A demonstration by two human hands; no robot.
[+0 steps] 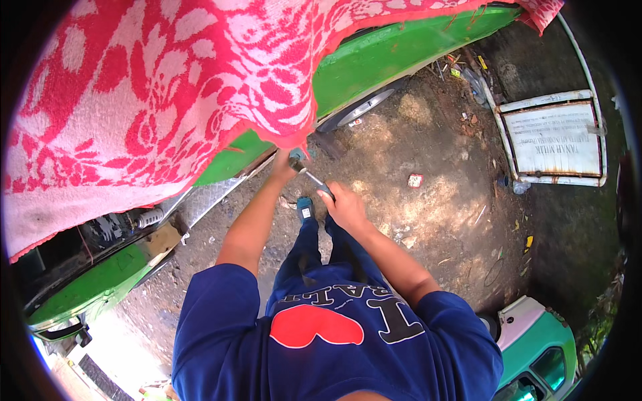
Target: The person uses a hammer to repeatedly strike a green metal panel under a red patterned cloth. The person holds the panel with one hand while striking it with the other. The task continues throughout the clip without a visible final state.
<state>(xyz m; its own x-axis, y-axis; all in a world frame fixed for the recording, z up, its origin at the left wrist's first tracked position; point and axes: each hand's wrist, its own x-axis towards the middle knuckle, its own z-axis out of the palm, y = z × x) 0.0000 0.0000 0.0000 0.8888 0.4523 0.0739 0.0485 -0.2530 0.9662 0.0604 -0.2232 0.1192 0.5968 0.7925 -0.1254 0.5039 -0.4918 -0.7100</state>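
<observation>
My right hand is closed round the dark grip of a hammer with a bright metal shaft. The hammer's dark head points up and to the left, close beside my left hand. That hand reaches to the lower edge of a green car body panel, just under the hanging corner of a red and pink patterned towel. Its fingers are mostly hidden by the towel and the hammer head, so I cannot make out what they hold.
A car wheel shows under the green body. An open green door hangs at the left. Littered dirt ground bears a small red and white packet. A framed white sign lies right; a green and white vehicle stands lower right.
</observation>
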